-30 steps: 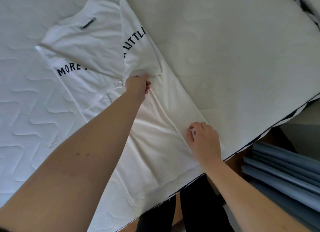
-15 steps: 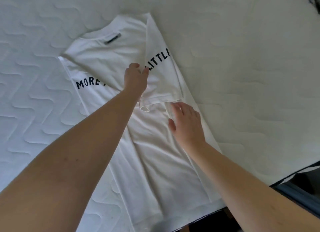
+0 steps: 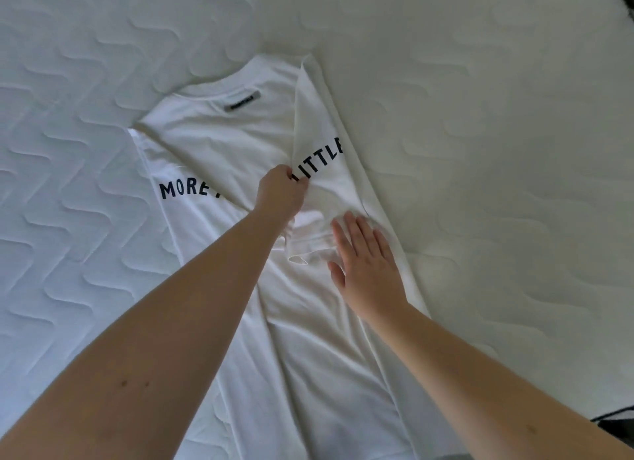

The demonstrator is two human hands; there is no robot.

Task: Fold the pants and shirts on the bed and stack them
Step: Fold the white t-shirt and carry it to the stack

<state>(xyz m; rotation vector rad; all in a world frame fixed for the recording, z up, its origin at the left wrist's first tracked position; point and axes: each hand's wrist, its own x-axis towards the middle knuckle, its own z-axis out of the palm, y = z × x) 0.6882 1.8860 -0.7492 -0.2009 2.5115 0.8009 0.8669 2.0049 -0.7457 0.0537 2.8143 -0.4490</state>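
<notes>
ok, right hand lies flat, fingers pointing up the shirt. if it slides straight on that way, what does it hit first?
Likely the folded-in sleeve of the white T-shirt, right at the right hand fingertips; further along, the LITTLE print.

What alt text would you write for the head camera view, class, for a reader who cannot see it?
A white T-shirt lies partly folded on a quilted mattress; the left hand pinches its folded-over edge while the right hand presses flat on the sleeve.
</notes>
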